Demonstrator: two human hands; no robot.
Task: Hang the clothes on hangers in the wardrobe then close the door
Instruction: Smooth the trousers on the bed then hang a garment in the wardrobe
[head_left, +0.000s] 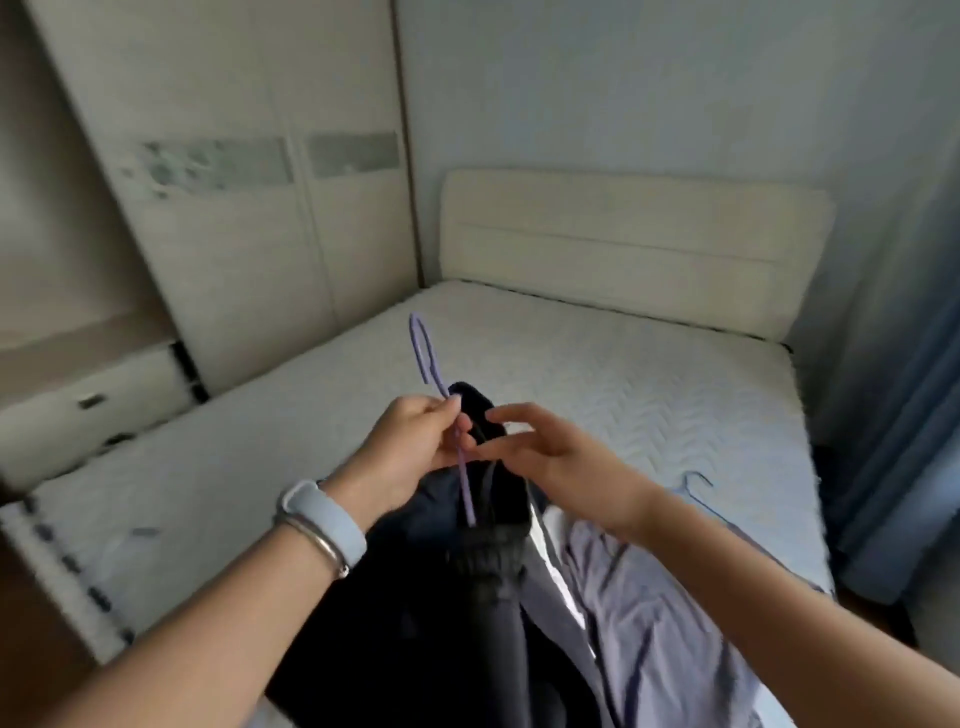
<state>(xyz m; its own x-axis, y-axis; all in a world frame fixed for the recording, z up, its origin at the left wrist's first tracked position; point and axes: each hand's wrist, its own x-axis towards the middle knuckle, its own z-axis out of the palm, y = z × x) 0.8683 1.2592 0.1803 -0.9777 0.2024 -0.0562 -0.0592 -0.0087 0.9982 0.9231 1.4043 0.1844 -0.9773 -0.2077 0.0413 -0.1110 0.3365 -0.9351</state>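
Note:
My left hand (415, 447) grips the neck of a purple hanger (430, 364), whose hook points up and away over the bed. A dark navy garment (467, 582) hangs from the hanger and drapes down toward me. My right hand (545, 452) is beside the left, fingers partly extended, its fingertips touching the dark fabric at the hanger's neck. A lilac garment (649, 623) lies on the mattress under my right forearm. A second thin hanger (698, 488) rests on the bed to the right.
The white mattress (623, 374) fills the middle, with a cream headboard (623, 244) behind it. The cream wardrobe (249, 208) stands at the left, its sliding doors shut there. Low drawers (88, 400) sit at far left. Blue curtains (909, 389) hang at the right.

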